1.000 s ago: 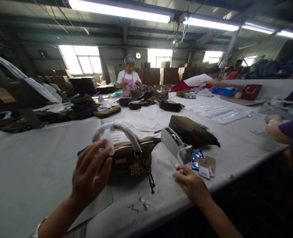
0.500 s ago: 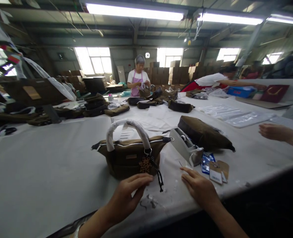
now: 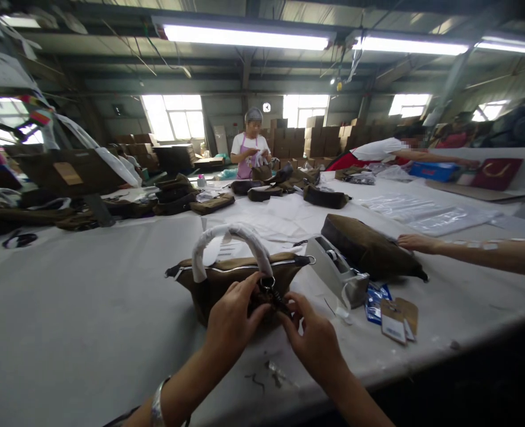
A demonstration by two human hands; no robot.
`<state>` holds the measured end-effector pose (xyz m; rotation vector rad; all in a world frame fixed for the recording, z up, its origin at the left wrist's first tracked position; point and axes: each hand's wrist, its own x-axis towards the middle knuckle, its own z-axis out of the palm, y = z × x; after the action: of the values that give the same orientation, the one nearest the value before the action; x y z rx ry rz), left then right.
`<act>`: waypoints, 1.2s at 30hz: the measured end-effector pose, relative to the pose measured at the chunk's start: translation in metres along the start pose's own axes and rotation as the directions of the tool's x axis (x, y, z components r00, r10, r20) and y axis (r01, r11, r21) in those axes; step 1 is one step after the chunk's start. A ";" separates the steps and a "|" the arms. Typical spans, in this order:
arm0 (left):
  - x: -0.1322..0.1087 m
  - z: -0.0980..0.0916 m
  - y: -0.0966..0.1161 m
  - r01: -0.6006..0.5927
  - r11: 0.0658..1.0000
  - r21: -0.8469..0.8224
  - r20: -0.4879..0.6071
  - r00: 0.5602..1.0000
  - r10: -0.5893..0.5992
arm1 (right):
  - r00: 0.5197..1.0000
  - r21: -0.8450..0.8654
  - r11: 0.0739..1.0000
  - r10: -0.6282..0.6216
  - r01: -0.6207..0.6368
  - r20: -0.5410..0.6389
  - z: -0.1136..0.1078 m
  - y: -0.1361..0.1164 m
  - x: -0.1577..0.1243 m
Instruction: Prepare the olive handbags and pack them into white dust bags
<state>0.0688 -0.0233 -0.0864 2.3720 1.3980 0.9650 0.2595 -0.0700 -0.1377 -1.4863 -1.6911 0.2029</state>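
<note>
An olive-brown handbag [image 3: 227, 270] stands upright on the white table, its handle [image 3: 233, 230] wrapped in white paper and its silver zip running along the top. From a ring at the handle's base hangs a charm with a black cord [image 3: 281, 302]. My left hand [image 3: 236, 308] pinches at the charm on the bag's front, covering most of it. Close beside it, my right hand [image 3: 309, 329] has its thumb and fingers closed on the black cord. A grey tape dispenser [image 3: 340, 273] sits right of the bag.
Behind the dispenser lies another brown bag [image 3: 364, 246], touched by a co-worker's hand [image 3: 418, 243] from the right. Cardboard tags [image 3: 398, 320] and a blue packet [image 3: 375, 301] lie in front. Clear plastic bags [image 3: 418, 204] and more bags [image 3: 325, 196] are farther back.
Both my hands have moved in to the charm and closed on it and its cord. The co-worker's hand at right has reached across to the other brown bag.
</note>
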 end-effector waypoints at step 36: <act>0.066 -0.024 -0.038 -0.141 0.764 -0.630 0.048 0.974 0.220 | 0.929 0.683 0.648 0.345 -0.337 0.131 0.008 -0.026 0.077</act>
<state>0.0484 0.0493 -0.0588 2.0181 0.6503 1.0980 0.2403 -0.0066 -0.0898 -1.1769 -1.0894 0.9384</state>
